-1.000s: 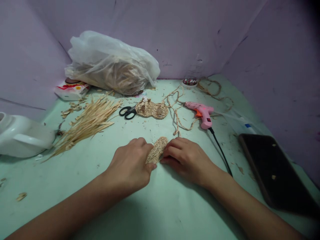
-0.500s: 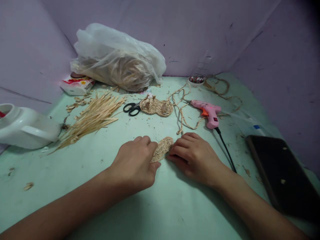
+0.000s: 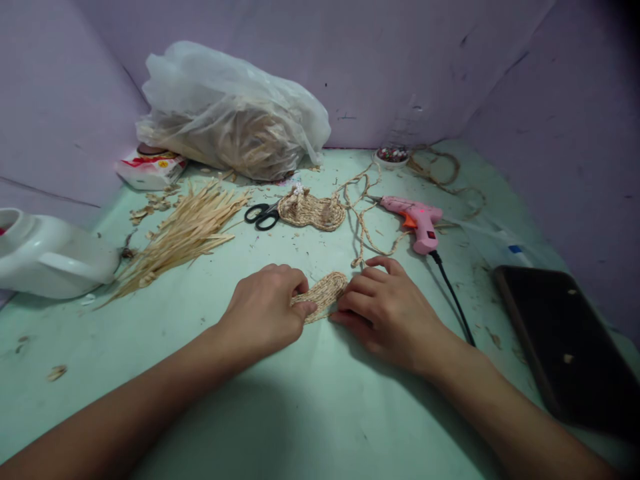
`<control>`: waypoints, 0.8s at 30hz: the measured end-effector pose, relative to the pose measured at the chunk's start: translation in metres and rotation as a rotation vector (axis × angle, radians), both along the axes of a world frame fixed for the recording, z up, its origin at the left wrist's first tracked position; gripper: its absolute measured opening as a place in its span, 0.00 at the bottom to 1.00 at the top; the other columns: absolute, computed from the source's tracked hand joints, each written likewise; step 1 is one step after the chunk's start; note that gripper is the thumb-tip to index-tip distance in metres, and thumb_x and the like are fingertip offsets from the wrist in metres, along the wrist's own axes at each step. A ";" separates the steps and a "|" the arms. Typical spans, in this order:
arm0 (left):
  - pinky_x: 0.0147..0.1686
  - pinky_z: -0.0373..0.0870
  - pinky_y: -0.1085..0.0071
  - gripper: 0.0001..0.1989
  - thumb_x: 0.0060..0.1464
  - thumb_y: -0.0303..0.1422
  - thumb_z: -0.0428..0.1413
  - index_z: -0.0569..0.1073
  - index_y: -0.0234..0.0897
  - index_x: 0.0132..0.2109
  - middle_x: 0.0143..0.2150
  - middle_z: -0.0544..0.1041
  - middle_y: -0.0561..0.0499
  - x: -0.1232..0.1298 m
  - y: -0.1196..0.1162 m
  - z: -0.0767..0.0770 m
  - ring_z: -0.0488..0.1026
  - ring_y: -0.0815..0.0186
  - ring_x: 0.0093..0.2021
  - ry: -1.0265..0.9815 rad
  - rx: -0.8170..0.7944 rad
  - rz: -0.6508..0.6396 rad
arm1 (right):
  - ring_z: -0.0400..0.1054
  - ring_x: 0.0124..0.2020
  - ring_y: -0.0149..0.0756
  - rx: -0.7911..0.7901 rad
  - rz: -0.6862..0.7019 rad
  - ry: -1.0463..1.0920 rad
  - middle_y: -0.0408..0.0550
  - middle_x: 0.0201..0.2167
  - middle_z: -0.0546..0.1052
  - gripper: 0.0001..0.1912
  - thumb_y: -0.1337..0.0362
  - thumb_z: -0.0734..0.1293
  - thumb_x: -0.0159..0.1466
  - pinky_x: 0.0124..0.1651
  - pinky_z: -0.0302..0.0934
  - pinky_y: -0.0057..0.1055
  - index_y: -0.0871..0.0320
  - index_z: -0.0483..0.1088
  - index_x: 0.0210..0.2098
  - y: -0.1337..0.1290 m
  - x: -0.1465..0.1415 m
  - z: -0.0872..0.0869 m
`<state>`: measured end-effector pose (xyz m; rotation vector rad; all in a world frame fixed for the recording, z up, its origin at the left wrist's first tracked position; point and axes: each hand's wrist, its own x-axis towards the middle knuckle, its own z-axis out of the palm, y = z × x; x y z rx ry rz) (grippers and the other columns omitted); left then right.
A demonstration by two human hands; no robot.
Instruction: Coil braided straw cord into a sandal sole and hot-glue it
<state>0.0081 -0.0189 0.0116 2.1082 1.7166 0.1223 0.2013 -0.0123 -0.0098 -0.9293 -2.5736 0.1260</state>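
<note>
A small oval piece of coiled braided straw (image 3: 327,291) lies between my hands near the middle of the table. My left hand (image 3: 267,303) pinches its left end between thumb and curled fingers. At its right end, my right hand (image 3: 385,307) has its fingers closed on a braided straw cord (image 3: 357,261), part of which trails away behind the fingers. Just what the right fingertips pinch is partly hidden. Beyond the hands sits a similar sole-shaped braided piece (image 3: 317,213) with raised bits on top, beside black-handled scissors (image 3: 263,217).
A pink glue gun (image 3: 420,219) with a black cable rests at right, behind a dark phone (image 3: 565,347). Dry straw strips (image 3: 185,237) and a white jug (image 3: 55,253) are at left. At the back stand a plastic bag (image 3: 235,120) and a bead dish (image 3: 393,157).
My left hand has shifted slightly left along the oval piece, with its thumb now over the near edge. My right index finger has lifted a little.
</note>
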 end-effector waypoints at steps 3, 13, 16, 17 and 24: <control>0.35 0.61 0.66 0.08 0.50 0.38 0.53 0.72 0.40 0.35 0.36 0.75 0.49 0.001 -0.001 -0.001 0.70 0.58 0.40 0.012 0.017 -0.003 | 0.64 0.28 0.36 0.016 0.002 -0.015 0.44 0.23 0.75 0.10 0.63 0.64 0.61 0.49 0.49 0.43 0.56 0.72 0.25 0.001 -0.001 0.000; 0.33 0.60 0.65 0.07 0.50 0.37 0.53 0.71 0.40 0.35 0.35 0.75 0.49 0.001 -0.001 0.000 0.69 0.58 0.39 0.029 0.025 -0.035 | 0.64 0.28 0.36 0.011 -0.036 0.002 0.44 0.22 0.74 0.10 0.64 0.63 0.61 0.52 0.48 0.45 0.57 0.71 0.25 0.000 -0.004 -0.004; 0.33 0.59 0.65 0.07 0.50 0.37 0.53 0.71 0.40 0.35 0.35 0.75 0.49 0.001 -0.001 0.001 0.69 0.58 0.39 0.031 0.026 -0.041 | 0.65 0.28 0.36 0.009 -0.053 0.020 0.43 0.22 0.74 0.09 0.64 0.63 0.61 0.52 0.48 0.46 0.57 0.72 0.26 0.000 -0.005 -0.004; 0.33 0.59 0.65 0.07 0.50 0.36 0.53 0.71 0.40 0.34 0.34 0.75 0.49 0.001 -0.001 0.001 0.69 0.58 0.39 0.030 0.030 -0.045 | 0.65 0.28 0.36 0.013 -0.059 0.026 0.43 0.22 0.74 0.09 0.64 0.63 0.61 0.52 0.48 0.46 0.57 0.72 0.26 0.000 -0.005 -0.005; 0.33 0.60 0.66 0.06 0.51 0.36 0.52 0.71 0.39 0.34 0.34 0.75 0.49 0.000 -0.001 0.002 0.69 0.59 0.38 0.012 0.038 -0.074 | 0.64 0.27 0.34 0.027 -0.083 0.073 0.43 0.20 0.73 0.10 0.65 0.63 0.61 0.52 0.48 0.46 0.57 0.73 0.25 -0.002 -0.007 -0.005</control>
